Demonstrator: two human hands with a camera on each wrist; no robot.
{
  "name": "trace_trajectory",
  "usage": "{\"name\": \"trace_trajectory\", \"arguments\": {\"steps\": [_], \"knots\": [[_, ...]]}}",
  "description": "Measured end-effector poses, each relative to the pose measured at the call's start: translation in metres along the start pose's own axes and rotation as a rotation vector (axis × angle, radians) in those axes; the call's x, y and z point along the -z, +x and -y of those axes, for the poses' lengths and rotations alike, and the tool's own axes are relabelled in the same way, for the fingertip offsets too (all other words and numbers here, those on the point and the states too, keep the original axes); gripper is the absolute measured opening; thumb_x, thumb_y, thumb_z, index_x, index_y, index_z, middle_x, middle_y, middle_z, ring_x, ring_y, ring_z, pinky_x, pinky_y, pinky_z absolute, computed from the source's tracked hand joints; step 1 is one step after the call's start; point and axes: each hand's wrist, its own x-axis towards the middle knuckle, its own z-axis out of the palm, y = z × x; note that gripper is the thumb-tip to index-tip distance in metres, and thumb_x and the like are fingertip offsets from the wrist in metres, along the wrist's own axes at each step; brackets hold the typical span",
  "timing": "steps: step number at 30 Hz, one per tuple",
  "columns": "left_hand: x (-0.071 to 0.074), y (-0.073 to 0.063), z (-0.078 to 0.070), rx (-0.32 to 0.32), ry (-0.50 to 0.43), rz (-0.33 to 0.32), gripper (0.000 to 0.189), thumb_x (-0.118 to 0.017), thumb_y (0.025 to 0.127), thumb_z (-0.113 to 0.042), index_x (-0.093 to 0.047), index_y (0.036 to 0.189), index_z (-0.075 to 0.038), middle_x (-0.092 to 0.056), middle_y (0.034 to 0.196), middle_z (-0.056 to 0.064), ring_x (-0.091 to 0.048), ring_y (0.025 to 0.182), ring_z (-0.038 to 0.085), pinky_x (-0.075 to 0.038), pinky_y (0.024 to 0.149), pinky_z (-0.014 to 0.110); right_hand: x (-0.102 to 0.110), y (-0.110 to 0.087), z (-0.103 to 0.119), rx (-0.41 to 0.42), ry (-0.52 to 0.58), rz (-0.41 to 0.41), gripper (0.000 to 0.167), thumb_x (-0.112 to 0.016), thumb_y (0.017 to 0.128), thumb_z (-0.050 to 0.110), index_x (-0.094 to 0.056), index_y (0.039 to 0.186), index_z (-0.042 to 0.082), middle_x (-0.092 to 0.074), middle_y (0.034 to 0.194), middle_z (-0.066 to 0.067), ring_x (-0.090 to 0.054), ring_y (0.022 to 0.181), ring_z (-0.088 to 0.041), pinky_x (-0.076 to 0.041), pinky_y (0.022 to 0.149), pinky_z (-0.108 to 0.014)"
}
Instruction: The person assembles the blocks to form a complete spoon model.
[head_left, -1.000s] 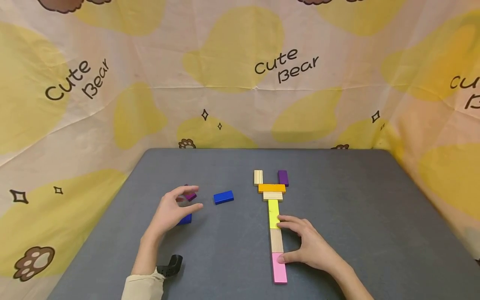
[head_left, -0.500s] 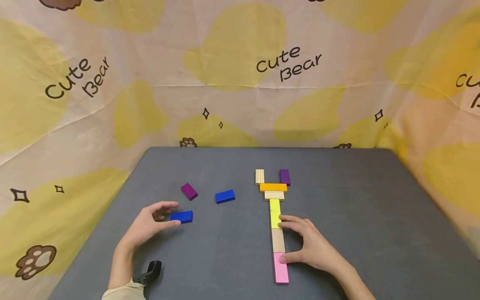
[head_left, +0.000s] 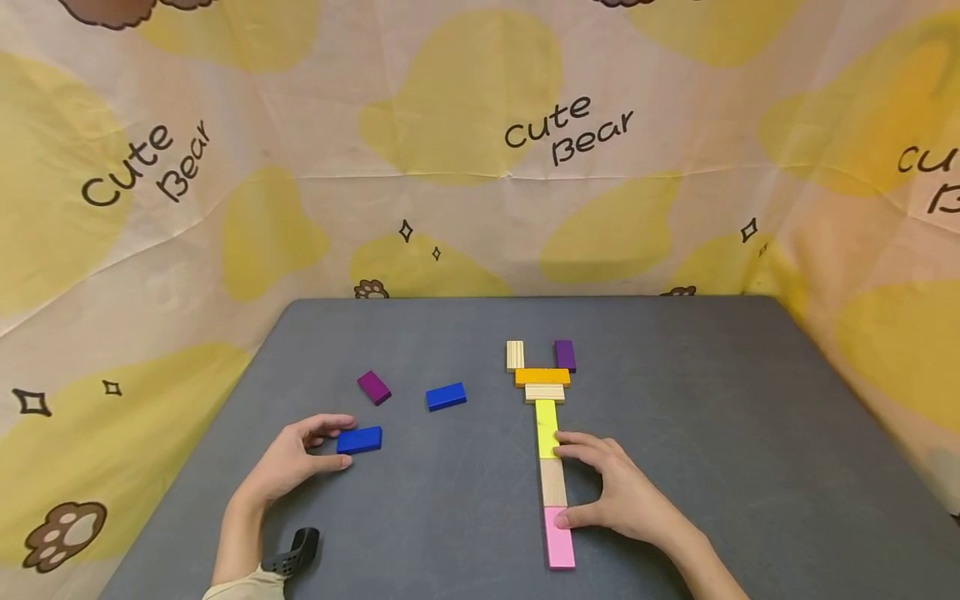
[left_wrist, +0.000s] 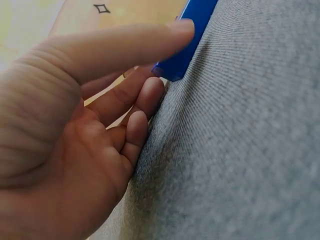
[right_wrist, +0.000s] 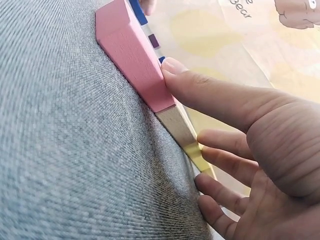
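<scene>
My left hand [head_left: 294, 457] is at the left end of a blue block [head_left: 360, 440] lying on the table. Its thumb lies along the near side and its fingers curl at the far side; in the left wrist view the thumb tip overlaps the blue block [left_wrist: 187, 50]. On the right, my right hand [head_left: 618, 492] spreads along a straight row. The thumb rests on the pink block [head_left: 558, 546], fingertips touch the yellow block [head_left: 547, 425], and a plain wooden block [head_left: 553, 483] lies between these two. The right wrist view shows the thumb against the pink block [right_wrist: 132, 60].
Beyond the yellow block lie a ridged wooden block [head_left: 544, 392] and an orange block [head_left: 542, 377], both crosswise. A pale block [head_left: 514, 355] and a purple block [head_left: 565, 356] stand further back. Another blue block [head_left: 446, 397] and a magenta block [head_left: 374, 387] lie loose on the grey table [head_left: 712, 400].
My left hand has drawn back from near the magenta block toward me and left, and come around the nearer blue block's end. My right hand stays on the row.
</scene>
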Motion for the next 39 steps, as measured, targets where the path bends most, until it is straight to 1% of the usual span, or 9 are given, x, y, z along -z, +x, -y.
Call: {"name": "trace_trajectory", "arguments": {"steps": [5, 14, 18, 22, 26, 29, 33, 36, 39], "knots": [[0.0011, 0.0006, 0.0022, -0.006, 0.025, -0.012, 0.047, -0.086, 0.077, -0.021, -0.069, 0.120, -0.012, -0.068, 0.114, 0.001, -0.057, 0.104, 0.019, -0.041, 0.088, 0.025, -0.0004, 0.0001, -0.0001, -0.010, 0.005, 0.001, 0.077, -0.090, 0.063, 0.049, -0.063, 0.131, 0.024, -0.045, 0.144, 0.013, -0.038, 0.125, -0.020, -0.038, 0.097, -0.052], [0.0029, 0.0017, -0.0039, 0.049, 0.070, -0.026, 0.044, -0.086, 0.078, -0.025, -0.071, 0.117, -0.012, -0.069, 0.109, 0.000, -0.057, 0.102, 0.021, -0.043, 0.086, 0.030, 0.0001, 0.0014, 0.0012, -0.004, 0.005, -0.001, 0.077, -0.090, 0.064, 0.049, -0.062, 0.131, 0.025, -0.046, 0.144, 0.012, -0.038, 0.123, -0.019, -0.039, 0.097, -0.051], [0.0021, 0.0030, -0.0057, 0.046, 0.073, -0.027, 0.045, -0.086, 0.078, -0.026, -0.070, 0.118, -0.011, -0.068, 0.108, 0.002, -0.057, 0.102, 0.022, -0.044, 0.086, 0.034, 0.0000, 0.0008, 0.0003, 0.007, 0.003, -0.015, 0.078, -0.090, 0.063, 0.050, -0.063, 0.131, 0.023, -0.046, 0.144, 0.012, -0.038, 0.123, -0.018, -0.040, 0.097, -0.050], [-0.0004, 0.0021, -0.0061, 0.054, 0.073, -0.024, 0.046, -0.086, 0.078, -0.026, -0.070, 0.119, -0.012, -0.067, 0.108, 0.002, -0.057, 0.102, 0.022, -0.043, 0.086, 0.033, -0.0001, -0.0016, -0.0018, 0.039, -0.018, -0.025, 0.080, -0.089, 0.063, 0.053, -0.062, 0.132, 0.022, -0.046, 0.144, 0.011, -0.039, 0.121, -0.016, -0.042, 0.096, -0.045], [-0.0020, 0.0021, -0.0073, 0.048, 0.070, -0.041, 0.046, -0.086, 0.077, -0.025, -0.070, 0.119, -0.012, -0.067, 0.108, 0.002, -0.057, 0.102, 0.022, -0.043, 0.086, 0.034, 0.0003, -0.0017, -0.0019, 0.054, -0.019, -0.036, 0.080, -0.089, 0.063, 0.052, -0.062, 0.132, 0.022, -0.046, 0.144, 0.011, -0.040, 0.120, -0.016, -0.042, 0.095, -0.045], [-0.0031, 0.0029, -0.0066, 0.048, 0.067, -0.034, 0.047, -0.085, 0.078, -0.025, -0.069, 0.120, -0.012, -0.067, 0.110, 0.002, -0.056, 0.103, 0.022, -0.043, 0.087, 0.036, 0.0001, -0.0021, -0.0023, 0.043, -0.018, -0.037, 0.080, -0.089, 0.062, 0.053, -0.063, 0.131, 0.022, -0.047, 0.144, 0.012, -0.040, 0.120, -0.015, -0.042, 0.095, -0.045], [-0.0042, 0.0028, -0.0046, 0.070, 0.077, -0.024, 0.046, -0.085, 0.079, -0.026, -0.069, 0.120, -0.012, -0.067, 0.110, 0.002, -0.057, 0.103, 0.022, -0.043, 0.088, 0.037, -0.0012, -0.0029, -0.0033, 0.034, -0.021, -0.029, 0.081, -0.089, 0.062, 0.054, -0.062, 0.132, 0.023, -0.046, 0.144, 0.012, -0.040, 0.119, -0.015, -0.043, 0.095, -0.044], [-0.0044, 0.0022, -0.0038, 0.085, 0.085, -0.040, 0.045, -0.086, 0.078, -0.026, -0.070, 0.118, -0.014, -0.068, 0.108, 0.000, -0.057, 0.102, 0.021, -0.043, 0.088, 0.036, -0.0017, -0.0023, -0.0033, 0.041, -0.017, -0.032, 0.080, -0.089, 0.062, 0.053, -0.063, 0.131, 0.023, -0.047, 0.143, 0.012, -0.040, 0.119, -0.015, -0.043, 0.095, -0.044], [-0.0037, 0.0013, -0.0031, 0.076, 0.094, -0.045, 0.044, -0.086, 0.078, -0.025, -0.070, 0.118, -0.014, -0.068, 0.108, 0.000, -0.057, 0.102, 0.021, -0.042, 0.088, 0.035, -0.0016, -0.0015, -0.0025, 0.044, -0.015, -0.032, 0.080, -0.090, 0.062, 0.053, -0.063, 0.131, 0.023, -0.047, 0.143, 0.012, -0.040, 0.119, -0.015, -0.043, 0.095, -0.044]]}}
